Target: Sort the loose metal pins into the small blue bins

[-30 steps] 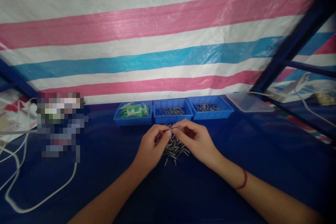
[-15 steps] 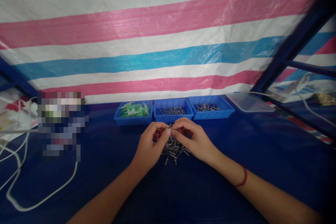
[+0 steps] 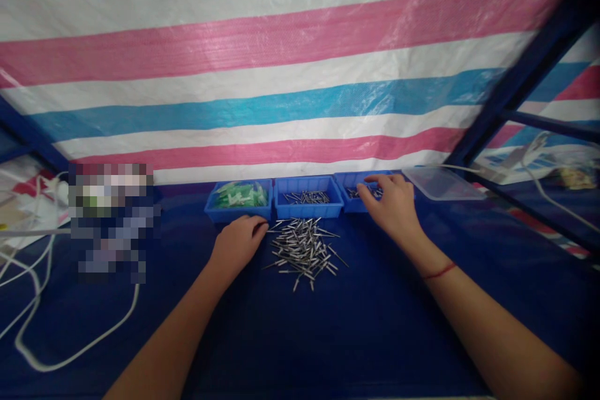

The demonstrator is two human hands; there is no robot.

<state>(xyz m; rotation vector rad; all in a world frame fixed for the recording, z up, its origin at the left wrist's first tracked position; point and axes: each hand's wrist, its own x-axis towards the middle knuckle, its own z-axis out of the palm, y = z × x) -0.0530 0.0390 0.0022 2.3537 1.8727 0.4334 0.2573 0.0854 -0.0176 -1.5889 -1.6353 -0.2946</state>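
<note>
A pile of metal blind rivets (image 3: 304,250) lies on the dark blue table. At its left edge is my left hand (image 3: 239,239), fingers curled inward with the tips close to the outermost rivets. Whatever those fingers hold, if anything, is hidden. My right hand (image 3: 394,203) reaches over the right blue bin (image 3: 349,205), thumb and index finger apart, with nothing visible between them. Small metal pieces (image 3: 354,192) lie in that bin, partly covered by the hand. The middle blue bin (image 3: 309,209) holds more thin metal pieces (image 3: 307,197).
A left blue bin (image 3: 239,212) contains green and white packets (image 3: 241,194). A clear plastic lid (image 3: 445,184) lies at the back right. White cables (image 3: 79,356) loop over the left side beside a blurred-out area. A striped plastic sheet (image 3: 281,44) hangs behind.
My hands were together over the pile, pinching a small piece, and have parted. The left has drawn back to the pile's left side; the right has moved right and away, over the right bin.
</note>
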